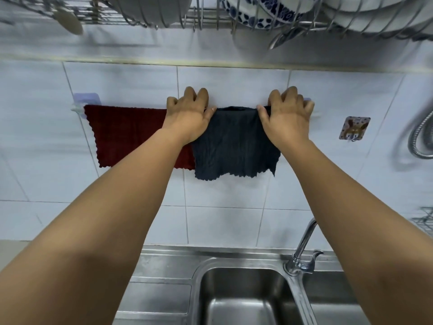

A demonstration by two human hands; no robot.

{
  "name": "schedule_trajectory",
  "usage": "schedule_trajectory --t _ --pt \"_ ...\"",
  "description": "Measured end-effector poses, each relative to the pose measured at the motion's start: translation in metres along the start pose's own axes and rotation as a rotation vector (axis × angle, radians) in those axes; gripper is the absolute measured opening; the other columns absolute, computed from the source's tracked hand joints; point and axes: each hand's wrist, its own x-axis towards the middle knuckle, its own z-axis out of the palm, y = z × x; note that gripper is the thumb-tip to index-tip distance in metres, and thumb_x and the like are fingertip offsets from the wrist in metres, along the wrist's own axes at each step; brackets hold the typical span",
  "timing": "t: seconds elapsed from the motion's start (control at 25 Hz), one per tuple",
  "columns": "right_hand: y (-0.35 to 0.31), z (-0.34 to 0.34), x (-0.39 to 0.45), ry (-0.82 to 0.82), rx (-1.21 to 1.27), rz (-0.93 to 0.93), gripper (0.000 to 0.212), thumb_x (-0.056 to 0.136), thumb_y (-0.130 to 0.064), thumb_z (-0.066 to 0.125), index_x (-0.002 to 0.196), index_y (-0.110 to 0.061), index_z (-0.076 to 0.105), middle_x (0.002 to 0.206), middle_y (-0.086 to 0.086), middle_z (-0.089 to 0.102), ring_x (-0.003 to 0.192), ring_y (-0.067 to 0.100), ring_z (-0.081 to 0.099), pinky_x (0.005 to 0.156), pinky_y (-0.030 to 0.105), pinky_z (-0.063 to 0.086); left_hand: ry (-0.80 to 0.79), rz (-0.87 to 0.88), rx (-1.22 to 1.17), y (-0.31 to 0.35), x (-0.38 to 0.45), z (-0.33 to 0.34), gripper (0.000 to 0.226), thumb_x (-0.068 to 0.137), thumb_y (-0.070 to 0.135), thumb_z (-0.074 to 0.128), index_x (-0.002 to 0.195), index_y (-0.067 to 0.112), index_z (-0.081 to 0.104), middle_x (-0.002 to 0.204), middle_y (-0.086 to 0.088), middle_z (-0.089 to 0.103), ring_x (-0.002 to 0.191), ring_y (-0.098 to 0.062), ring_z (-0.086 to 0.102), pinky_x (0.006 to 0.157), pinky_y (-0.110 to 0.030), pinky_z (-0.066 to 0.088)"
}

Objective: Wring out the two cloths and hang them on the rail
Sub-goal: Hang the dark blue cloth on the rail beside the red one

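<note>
Already draped over the rail, the red cloth hangs flat on the left, its long axis level along the wall. The dark cloth is hung just beside it on the right, and its lower left corner overlaps the red one's edge. The dark cloth's top fold is pinched at both ends: the left hand is closed on the left corner, the right hand on the right corner, thumbs in front, fingers curled behind. The cloth lies between the grips, equally near both.

Judgement: the hanging is nearly done; only spreading along the rail's axis and letting go appear left.

Rail space to the right is short, the end mount being hidden by the right hand. A dish rack is set overhead, a hook further right. Sink and tap lie below, well apart.
</note>
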Motion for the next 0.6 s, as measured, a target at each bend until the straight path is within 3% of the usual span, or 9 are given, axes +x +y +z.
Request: schedule_trajectory --t 0.12,0.24,0.44,0.6 --pt "0.004 -0.001 -0.007 0.098 0.008 -0.035 0.035 0.096 -0.037 0.037 0.106 -0.011 0.057 0.108 0.014 0.055 0.099 0.032 0.049 0.09 0.045 0.03 0.079 0.076 0.012 -0.007 -0.006 -0.002 0.039 0.098 0.047 0.03 0.106 0.017 0.054 0.112 -0.009 0.049 0.105 -0.027 0.047 0.098 -0.042 0.027" --pt "0.007 0.001 -0.01 0.073 0.01 -0.095 0.038 0.097 -0.035 0.032 0.103 -0.01 0.061 0.103 0.01 0.062 0.098 0.031 0.051 0.093 0.045 0.028 0.105 0.153 0.043 -0.009 -0.012 -0.001 0.041 0.098 0.045 0.03 0.11 0.017 0.058 0.113 -0.005 0.056 0.109 -0.026 0.047 0.1 -0.041 0.025" --pt "0.004 -0.002 -0.003 0.042 -0.02 -0.091 0.045 0.097 -0.04 0.03 0.097 -0.009 0.062 0.09 0.01 0.067 0.098 0.032 0.051 0.09 0.046 0.029 0.0 0.091 0.064 -0.011 -0.009 0.001 0.048 0.099 0.047 0.023 0.116 0.019 0.058 0.117 -0.002 0.062 0.121 -0.025 0.042 0.105 -0.043 0.019" --pt "0.007 0.0 -0.011 0.061 -0.004 -0.077 0.033 0.095 -0.037 0.036 0.104 -0.011 0.056 0.101 0.011 0.063 0.099 0.032 0.051 0.092 0.047 0.03 0.114 0.107 0.063 -0.006 -0.014 0.004 0.038 0.098 0.042 0.031 0.116 0.018 0.053 0.117 -0.007 0.058 0.115 -0.028 0.045 0.101 -0.043 0.025"
